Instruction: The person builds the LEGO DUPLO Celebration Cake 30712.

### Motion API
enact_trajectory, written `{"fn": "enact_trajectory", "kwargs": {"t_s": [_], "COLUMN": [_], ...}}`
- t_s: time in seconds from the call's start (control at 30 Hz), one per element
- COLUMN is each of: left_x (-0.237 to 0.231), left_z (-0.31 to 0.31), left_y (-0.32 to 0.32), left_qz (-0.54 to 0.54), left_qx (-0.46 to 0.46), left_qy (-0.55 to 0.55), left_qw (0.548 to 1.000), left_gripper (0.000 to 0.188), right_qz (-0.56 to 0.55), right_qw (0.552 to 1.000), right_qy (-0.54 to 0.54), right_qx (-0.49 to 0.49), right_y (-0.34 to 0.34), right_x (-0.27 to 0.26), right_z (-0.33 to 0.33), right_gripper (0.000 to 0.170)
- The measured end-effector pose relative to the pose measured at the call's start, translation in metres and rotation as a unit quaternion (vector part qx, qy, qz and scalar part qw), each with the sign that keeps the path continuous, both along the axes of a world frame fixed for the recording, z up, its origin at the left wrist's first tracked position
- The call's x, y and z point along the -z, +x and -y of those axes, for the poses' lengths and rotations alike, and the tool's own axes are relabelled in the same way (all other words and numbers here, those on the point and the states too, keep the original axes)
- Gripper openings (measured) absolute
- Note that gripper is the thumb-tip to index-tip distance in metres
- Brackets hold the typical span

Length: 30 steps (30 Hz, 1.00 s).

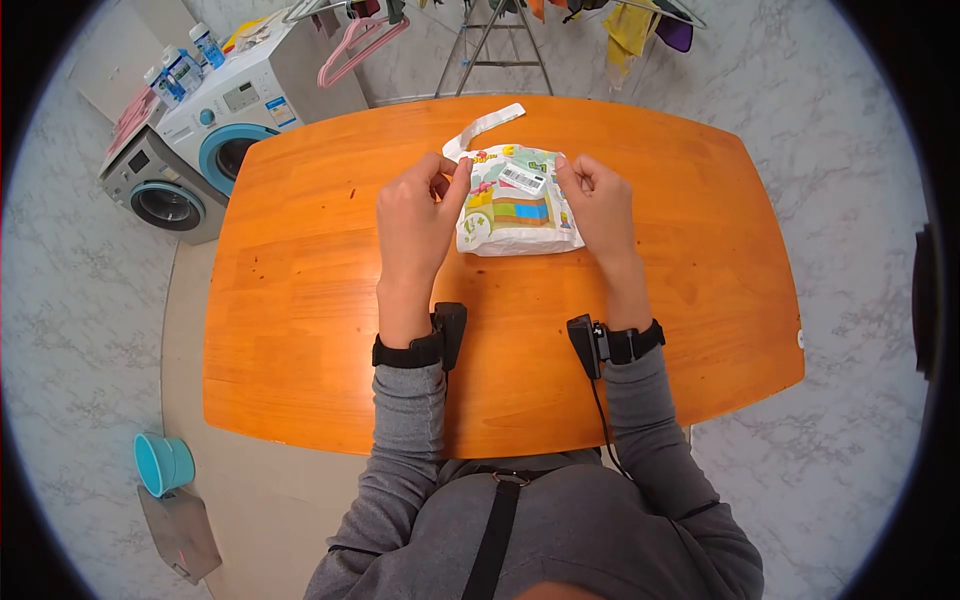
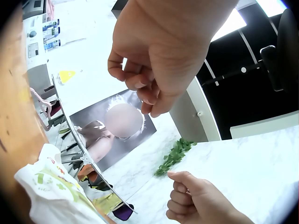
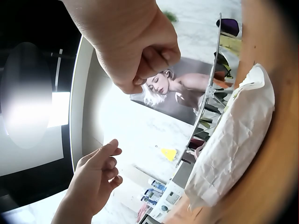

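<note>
A white printed plastic package (image 1: 512,212) with a barcode label lies flat on the wooden table in front of me. From its top left a narrow white strip (image 1: 495,120) sticks out to the right. In the head view my left hand (image 1: 415,205) overlaps the package's upper left corner, and my right hand (image 1: 605,205) its upper right. The wrist views place both hands above the crinkled package (image 3: 236,140). The fingers of the left hand (image 2: 154,70) curl toward its thumb with nothing showing between them. A loose fist is formed by the right hand (image 3: 140,60), also without anything in it.
The orange wooden table (image 1: 300,330) extends around the package. Behind it stand a drying rack (image 1: 495,62) with clothes and two washing machines (image 1: 235,115). Bottles (image 1: 183,70) sit on top of the machines. A blue bucket (image 1: 165,463) is on the floor at left.
</note>
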<state>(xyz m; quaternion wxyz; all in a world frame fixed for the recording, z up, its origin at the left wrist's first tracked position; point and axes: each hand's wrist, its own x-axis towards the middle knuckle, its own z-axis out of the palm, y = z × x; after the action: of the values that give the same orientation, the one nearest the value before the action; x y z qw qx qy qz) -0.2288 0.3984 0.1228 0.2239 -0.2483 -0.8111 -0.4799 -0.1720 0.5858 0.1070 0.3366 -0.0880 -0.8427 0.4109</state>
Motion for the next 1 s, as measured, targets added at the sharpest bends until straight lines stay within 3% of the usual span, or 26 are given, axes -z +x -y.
{"fn": "enact_trajectory", "kwargs": {"t_s": [0.13, 0.3, 0.7, 1.0], "left_x": [-0.001, -0.006, -0.013, -0.013], "left_z": [0.001, 0.0, 0.006, 0.004], "left_y": [0.001, 0.006, 0.009, 0.009], "left_qz": [0.011, 0.061, 0.11, 0.115], "left_qx": [0.0, 0.082, 0.097, 0.096], "left_qy": [-0.004, 0.039, 0.033, 0.004], "left_qw": [1.0, 0.994, 0.989, 0.989], "left_gripper": [0.022, 0.025, 0.037, 0.027], "right_qz": [0.01, 0.034, 0.069, 0.099], "right_qw": [1.0, 0.999, 0.997, 0.993], "right_qy": [-0.021, -0.024, -0.014, -0.012], "right_qx": [-0.016, -0.03, -0.043, -0.056], "right_y": [-0.005, -0.006, 0.008, 0.017], "right_x": [0.004, 0.007, -0.012, -0.022], "right_z": [0.001, 0.004, 0.003, 0.011], "right_gripper": [0.038, 0.038, 0.038, 0.035]}}
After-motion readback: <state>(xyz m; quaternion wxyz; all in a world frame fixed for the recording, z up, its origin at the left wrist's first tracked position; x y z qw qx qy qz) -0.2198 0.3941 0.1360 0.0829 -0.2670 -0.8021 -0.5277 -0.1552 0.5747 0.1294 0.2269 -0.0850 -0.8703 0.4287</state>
